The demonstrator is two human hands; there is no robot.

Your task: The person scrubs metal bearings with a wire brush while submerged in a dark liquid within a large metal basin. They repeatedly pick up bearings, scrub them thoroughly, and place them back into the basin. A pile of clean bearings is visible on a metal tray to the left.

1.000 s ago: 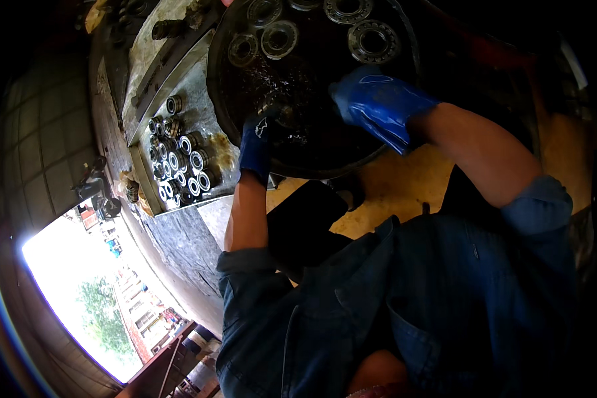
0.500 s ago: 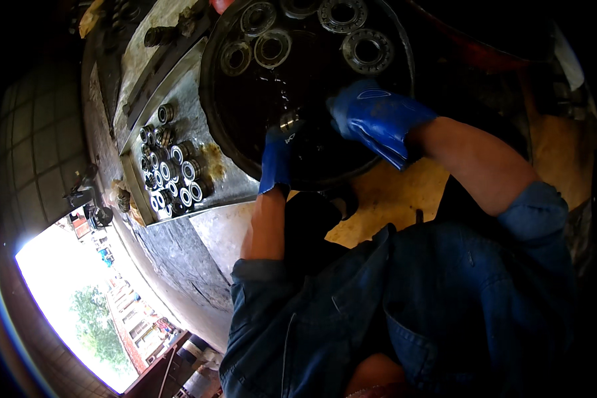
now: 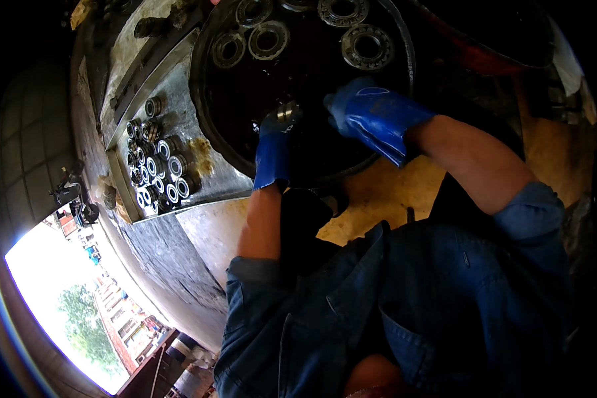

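A round dark tub (image 3: 202, 106) with dark liquid in it lies in front of me. Over its near part, my left hand (image 3: 272, 149), in a blue rubber glove, is closed around a small shiny roller bearing (image 3: 286, 111). My right hand (image 3: 375, 116), gloved the same way, is just to the right over the tub. Its fingers are curled inward, and shadow hides whatever they hold. Larger ring bearings lie at the tub's far side, among them one at the far right (image 3: 367, 47) and one at the far left (image 3: 268, 40).
Left of the tub stands a metal tray (image 3: 209, 182) with several small bearings (image 3: 156, 166) in a cluster and a brown stain beside them. A dark reddish container (image 3: 484, 60) is at the far right. A bright doorway (image 3: 53, 278) opens at the lower left.
My left hand has turned or lifted slightly, so the bearing in it shows more. The right hand has barely moved. The tray and tub sit slightly further left in the view.
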